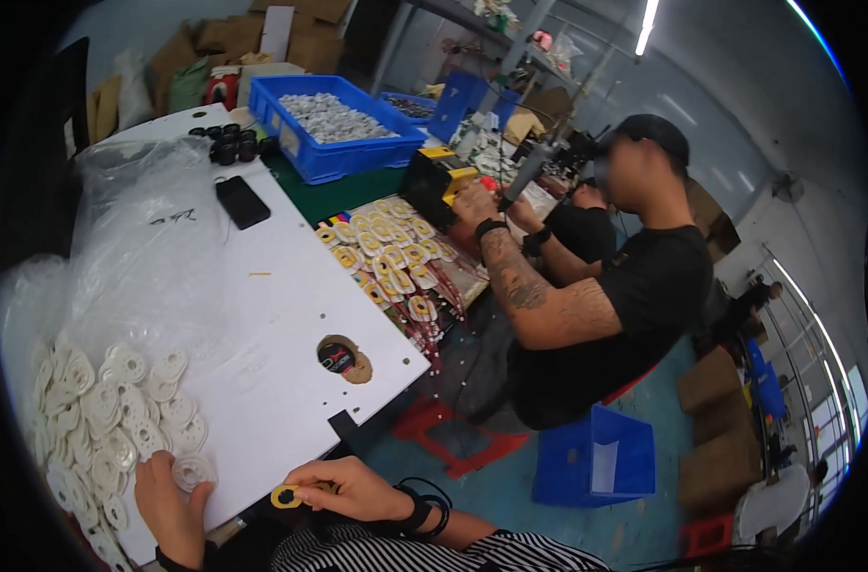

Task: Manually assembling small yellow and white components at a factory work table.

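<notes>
At the lower left, my left hand (170, 507) has its thumb and fingers closed round a white plastic disc-shaped part (194, 471) at the table's front edge. Beside that hand spreads a heap of similar white plastic parts (110, 410), oval with holes. To the right, my right hand (353, 488) pinches a small yellow part with a black centre (286, 496). This piece is held just off the table edge, apart from the white part. Dark bands circle my right wrist.
The white table (272, 315) bears plastic bags (153, 229), a black phone (242, 202) and a hole (358, 367). Blue bins (329, 157) stand behind. A co-worker (605, 286) works at right beside rows of yellow-and-white parts (386, 253). A blue crate (596, 458) sits on the floor.
</notes>
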Available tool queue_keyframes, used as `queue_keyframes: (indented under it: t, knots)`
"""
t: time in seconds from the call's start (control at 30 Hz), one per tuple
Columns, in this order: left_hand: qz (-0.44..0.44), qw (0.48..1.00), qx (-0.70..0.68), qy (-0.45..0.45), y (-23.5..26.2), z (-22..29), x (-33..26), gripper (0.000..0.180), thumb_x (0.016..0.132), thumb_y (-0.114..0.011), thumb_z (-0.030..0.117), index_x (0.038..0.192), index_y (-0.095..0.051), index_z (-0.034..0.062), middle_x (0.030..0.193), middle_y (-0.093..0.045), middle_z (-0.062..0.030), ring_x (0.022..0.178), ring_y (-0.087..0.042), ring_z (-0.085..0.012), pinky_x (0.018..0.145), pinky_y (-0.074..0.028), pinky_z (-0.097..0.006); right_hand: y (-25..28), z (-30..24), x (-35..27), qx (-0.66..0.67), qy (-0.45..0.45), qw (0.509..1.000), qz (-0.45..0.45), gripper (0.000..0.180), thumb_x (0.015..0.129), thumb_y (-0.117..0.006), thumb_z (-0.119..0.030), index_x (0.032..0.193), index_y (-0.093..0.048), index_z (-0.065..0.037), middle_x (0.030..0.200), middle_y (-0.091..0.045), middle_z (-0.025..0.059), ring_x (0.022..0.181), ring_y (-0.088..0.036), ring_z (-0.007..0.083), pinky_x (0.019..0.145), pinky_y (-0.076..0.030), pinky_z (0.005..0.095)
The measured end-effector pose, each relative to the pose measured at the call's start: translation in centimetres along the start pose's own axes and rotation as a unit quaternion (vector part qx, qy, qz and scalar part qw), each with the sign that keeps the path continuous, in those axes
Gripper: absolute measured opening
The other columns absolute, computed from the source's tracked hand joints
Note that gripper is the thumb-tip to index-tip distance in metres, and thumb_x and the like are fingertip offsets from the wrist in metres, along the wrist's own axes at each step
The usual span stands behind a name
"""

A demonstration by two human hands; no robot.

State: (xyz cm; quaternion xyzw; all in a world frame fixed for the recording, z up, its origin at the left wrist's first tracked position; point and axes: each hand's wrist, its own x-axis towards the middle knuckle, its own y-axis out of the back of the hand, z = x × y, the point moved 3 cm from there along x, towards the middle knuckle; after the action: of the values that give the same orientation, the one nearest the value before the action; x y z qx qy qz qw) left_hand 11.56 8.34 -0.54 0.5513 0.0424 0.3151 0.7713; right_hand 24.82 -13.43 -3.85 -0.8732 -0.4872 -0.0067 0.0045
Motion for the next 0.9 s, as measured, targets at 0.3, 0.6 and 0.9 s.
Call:
queue_keyframes:
  t: [0.3,0.6,0.9]
  knots:
    - [0.037,0.958,-0.284,-0.013,0.7,3.3,0.6,0.024,0.072,-0.071,-0.001,0.096,-0.065,-0.0006,0.077,-0.059,-0.0094,0.067,-0.057,-0.0198,0.054,-0.043,-0.028,-0.5,-1.3,0.0,0.036,0.026,0.998,-0.039,0.022,0.095,-0.059,-0.012,0.113,-0.062,0.001,0.084,-0.066,0.0043,0.067,-0.058,0.006,0.062,-0.048,0.0209]
    - [-0.207,0.778,-0.576,0.142,-2.4,6.6,0.4,0.026,0.095,-0.057,0.013,0.115,-0.064,-0.0035,0.094,-0.069,-0.0115,0.072,-0.063,-0.01,0.053,-0.051,-0.019,0.3,-1.6,0.2,0.005,0.049,0.994,0.093,0.022,0.092,-0.061,-0.006,0.112,-0.062,0.003,0.093,-0.07,0.0086,0.072,-0.064,0.0076,0.064,-0.052,0.0197]
    - [-0.22,0.804,-0.541,0.115,-2.6,6.6,-0.4,0.031,0.098,-0.053,0.022,0.116,-0.064,-0.0013,0.092,-0.07,-0.0089,0.076,-0.065,-0.0099,0.059,-0.053,-0.021,-0.2,-1.3,0.1,-0.052,0.062,0.992,0.093,0.022,0.09,-0.064,-0.005,0.111,-0.063,0.002,0.088,-0.07,0.0083,0.069,-0.065,0.0079,0.063,-0.051,0.0197]
